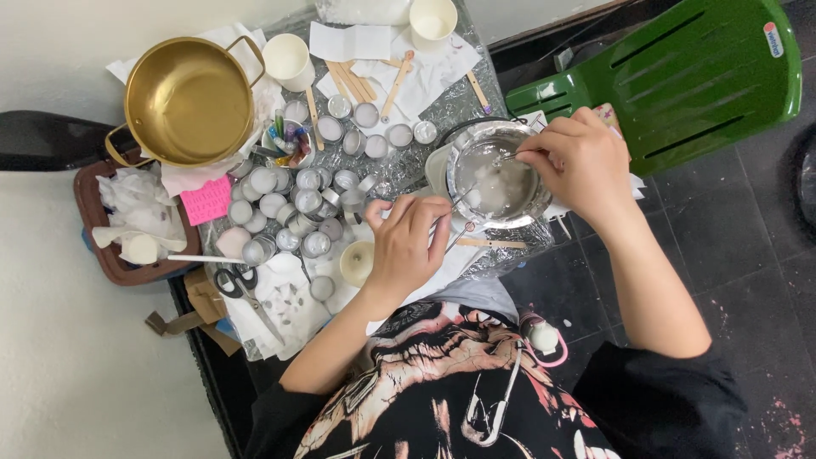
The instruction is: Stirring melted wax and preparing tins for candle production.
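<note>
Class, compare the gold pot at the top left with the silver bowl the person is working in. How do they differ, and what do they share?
The gold pot is brass-coloured with two handles; the silver bowl is silvery, and no handles show. The gold pot looks empty, while the silver bowl holds whitish lumps. No hand is near the gold pot; the right hand holds a thin tool over the silver bowl. Both are round, shiny metal.

My arms are bare to the wrists, with no rings or watch on my left hand [406, 246] or right hand [580, 161]. At the bottom of the frame I wear a black T-shirt [442, 391] printed in pink and cream.
</note>
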